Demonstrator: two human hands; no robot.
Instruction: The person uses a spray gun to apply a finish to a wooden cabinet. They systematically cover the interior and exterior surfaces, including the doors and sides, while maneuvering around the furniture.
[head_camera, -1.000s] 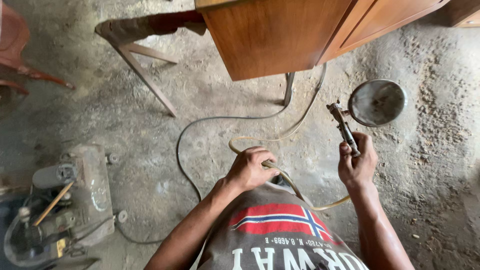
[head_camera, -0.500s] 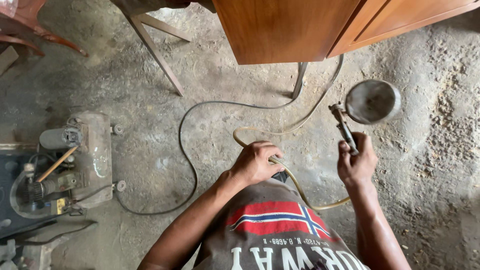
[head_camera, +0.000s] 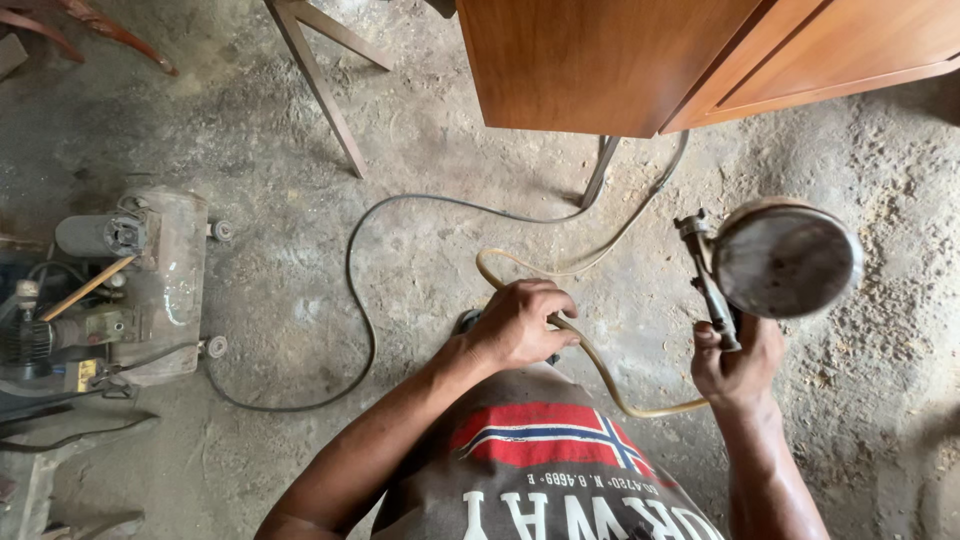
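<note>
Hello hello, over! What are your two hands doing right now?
Right hand gripping spray gun, cup up. Left hand closed on yellowish air hose. Grey cable looped across floor; air compressor at left.

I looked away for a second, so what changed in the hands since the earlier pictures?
Little. The view drifted, so the compressor and cabinet sit higher in frame. The left hand stays closed on the yellowish hose; the right hand still holds the spray gun upright. Nothing was let go.
</note>
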